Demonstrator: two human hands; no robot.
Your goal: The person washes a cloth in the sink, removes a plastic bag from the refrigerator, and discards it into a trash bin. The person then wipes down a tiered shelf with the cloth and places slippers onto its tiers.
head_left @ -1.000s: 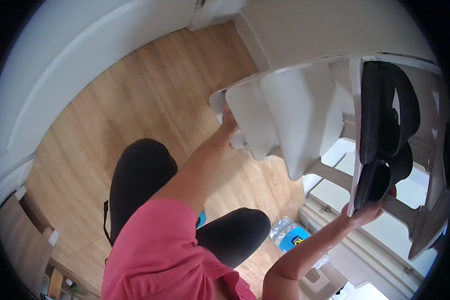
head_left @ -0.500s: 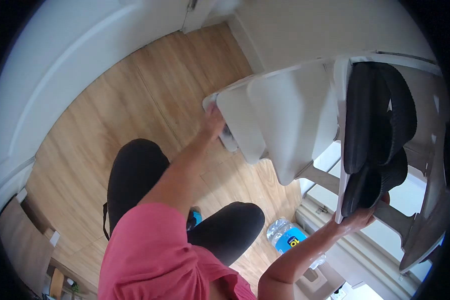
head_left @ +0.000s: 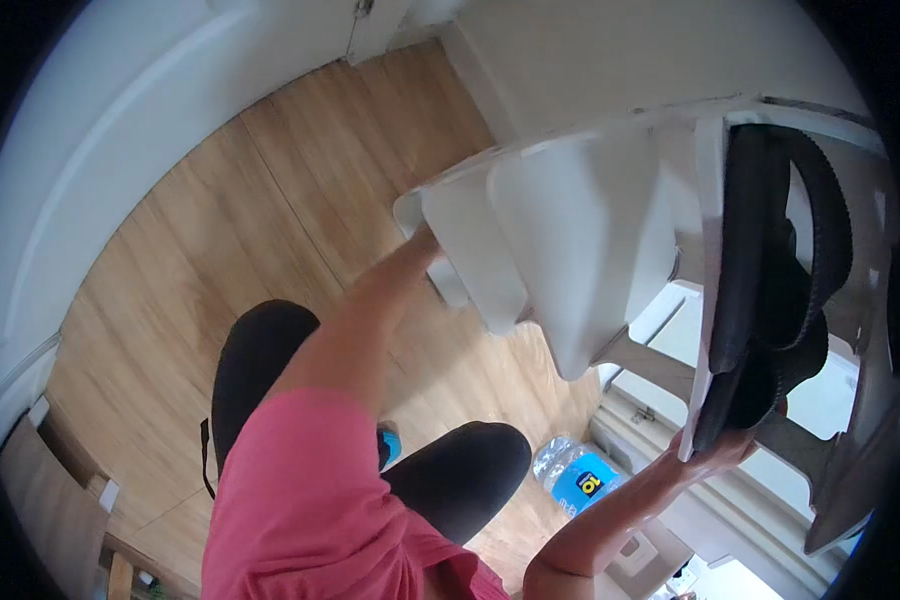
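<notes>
A tall white shoe rack [head_left: 590,230] with stacked, rounded shelves stands to my right. On its upper shelf lies a pair of black slide sandals [head_left: 755,250], one beyond the other. My left hand [head_left: 426,243] reaches in among the lowest shelves, and its fingers are hidden behind a shelf panel. At the near end of the upper shelf, my right hand [head_left: 722,452] is wrapped round the rack from below, touching or close to the nearer sandal. Part of the right hand's fingers is hidden by that sandal.
A clear plastic water bottle pack [head_left: 580,475] with a blue label lies on the wooden floor [head_left: 220,230] by my right forearm. A white door [head_left: 120,150] is at the left. Beyond the rack rises a pale wall [head_left: 610,60]. My knees [head_left: 470,470] are bent below me.
My left hand has gone deeper between the low shelves, so its fingers no longer show. The upper shelf and sandals appear slightly farther right, with my right hand still there.
</notes>
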